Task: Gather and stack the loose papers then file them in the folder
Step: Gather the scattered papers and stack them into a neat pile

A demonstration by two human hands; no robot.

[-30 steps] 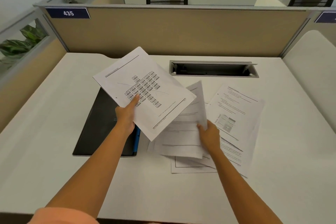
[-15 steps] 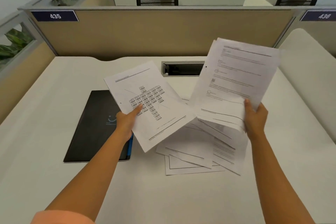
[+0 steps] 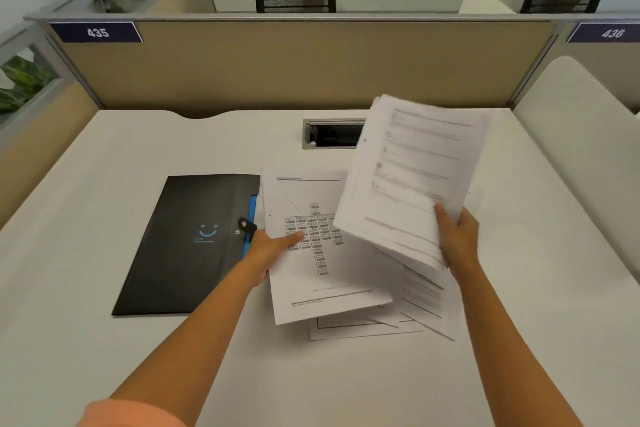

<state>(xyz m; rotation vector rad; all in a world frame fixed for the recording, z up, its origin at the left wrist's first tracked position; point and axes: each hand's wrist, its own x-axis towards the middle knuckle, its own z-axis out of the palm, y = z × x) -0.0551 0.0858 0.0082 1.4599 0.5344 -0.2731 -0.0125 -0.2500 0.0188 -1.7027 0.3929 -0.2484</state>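
While several loose papers (image 3: 419, 302) lie fanned on the white worktop (image 3: 104, 204), the left hand (image 3: 273, 246) grips a diagram sheet (image 3: 311, 253) at its left edge, thumb on top. Right hand (image 3: 457, 239) is clamped on a raised sheaf of text pages (image 3: 408, 177), which is tilted and overlaps the diagram sheet's upper right. A closed black folder (image 3: 187, 246) lies flat just left of the papers.
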